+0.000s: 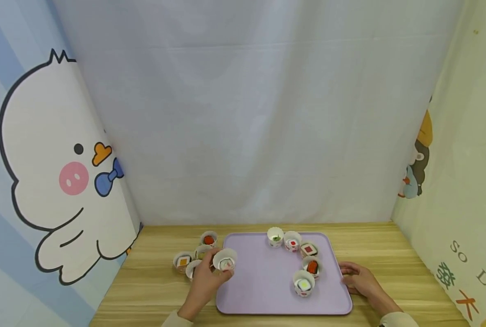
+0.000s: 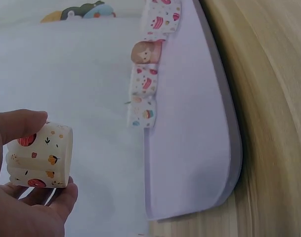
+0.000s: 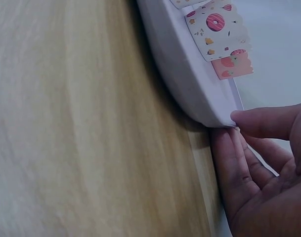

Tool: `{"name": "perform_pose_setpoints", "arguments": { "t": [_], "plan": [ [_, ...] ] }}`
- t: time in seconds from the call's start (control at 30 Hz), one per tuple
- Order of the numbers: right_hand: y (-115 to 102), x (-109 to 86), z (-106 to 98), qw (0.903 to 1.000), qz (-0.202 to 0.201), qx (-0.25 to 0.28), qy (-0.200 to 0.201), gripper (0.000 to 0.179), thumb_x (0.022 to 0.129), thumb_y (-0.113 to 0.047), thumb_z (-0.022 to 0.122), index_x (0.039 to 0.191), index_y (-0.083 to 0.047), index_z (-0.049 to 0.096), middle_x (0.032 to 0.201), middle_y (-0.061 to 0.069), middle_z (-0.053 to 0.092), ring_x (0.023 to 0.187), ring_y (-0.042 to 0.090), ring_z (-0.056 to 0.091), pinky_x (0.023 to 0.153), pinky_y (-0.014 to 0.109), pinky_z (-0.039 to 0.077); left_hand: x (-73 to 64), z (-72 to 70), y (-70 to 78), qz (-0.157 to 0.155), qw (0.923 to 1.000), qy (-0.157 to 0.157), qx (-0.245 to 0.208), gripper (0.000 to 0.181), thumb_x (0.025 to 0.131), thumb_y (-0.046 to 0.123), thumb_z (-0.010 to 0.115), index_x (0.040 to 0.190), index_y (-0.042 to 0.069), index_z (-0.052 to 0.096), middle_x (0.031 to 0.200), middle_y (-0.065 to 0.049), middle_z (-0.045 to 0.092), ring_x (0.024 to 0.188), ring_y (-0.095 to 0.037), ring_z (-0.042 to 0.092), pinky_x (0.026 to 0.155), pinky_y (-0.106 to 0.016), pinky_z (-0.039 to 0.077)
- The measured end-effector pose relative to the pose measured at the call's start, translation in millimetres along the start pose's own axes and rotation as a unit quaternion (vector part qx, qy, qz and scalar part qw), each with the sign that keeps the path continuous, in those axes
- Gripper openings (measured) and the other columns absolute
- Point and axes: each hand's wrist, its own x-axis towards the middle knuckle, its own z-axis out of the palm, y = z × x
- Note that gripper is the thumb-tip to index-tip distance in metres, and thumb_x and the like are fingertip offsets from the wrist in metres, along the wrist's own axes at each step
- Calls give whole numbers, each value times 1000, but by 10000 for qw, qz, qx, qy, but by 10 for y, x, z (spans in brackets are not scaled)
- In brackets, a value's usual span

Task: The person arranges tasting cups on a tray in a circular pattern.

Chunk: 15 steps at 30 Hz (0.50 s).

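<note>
My left hand (image 1: 206, 280) grips a patterned paper baking cup (image 2: 41, 157) by its sides, raised at the tray's left edge. Inside the cup (image 1: 225, 261) sits a small pale piece that looks like sushi. With thumb on the rim and fingers against the outside, my right hand (image 3: 269, 153) pinches the edge of the lilac tray (image 1: 259, 281). Several paper cups stand in a curved row on the tray, among them one with a green bit (image 1: 275, 237), one with a red-orange piece (image 1: 312, 268) and one with a yellow-centred piece (image 1: 303, 284).
Left of the tray, several more filled cups cluster on the wooden table (image 1: 152, 281), including one with an orange-centred piece (image 1: 183, 262) and one with a red piece (image 1: 208, 239). My left hand partly hides this cluster. A pale curtain (image 1: 259, 136) closes the back, with printed cloths at both sides.
</note>
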Motion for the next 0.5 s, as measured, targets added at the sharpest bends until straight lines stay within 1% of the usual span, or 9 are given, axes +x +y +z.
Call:
{"name": "perform_pose_setpoints", "arguments": {
  "t": [0.1,0.17,0.3,0.5],
  "plan": [
    [2,3,3,10000,-12,6,-20,62,78,10,64,137,10,46,106,7,66,83,14,63,69,35,57,12,132,3,-14,9996,-279,36,57,79,15,78,130,10,54,118,-10,64,110,-23,62,94,-35,50],
    [1,4,4,10000,-19,-37,-7,62,78,10,64,137,10,46,106,8,66,83,13,63,69,35,57,24,216,-3,45,9991,-414,124,57,79,16,78,130,9,53,116,-9,64,108,-23,61,94,-37,51],
    [8,14,2,9999,-43,-102,19,62,77,9,64,137,10,47,108,9,66,83,13,63,69,34,57,55,388,-9,200,9980,-580,175,58,78,16,79,129,7,53,116,-10,65,111,-25,60,98,-45,49],
    [31,29,3,9999,-77,-71,21,61,77,10,63,136,11,47,106,8,67,83,13,62,68,34,57,78,656,-29,211,9959,-874,127,54,76,14,80,125,7,56,116,-11,66,112,-28,61,96,-48,50]
  ]
}}
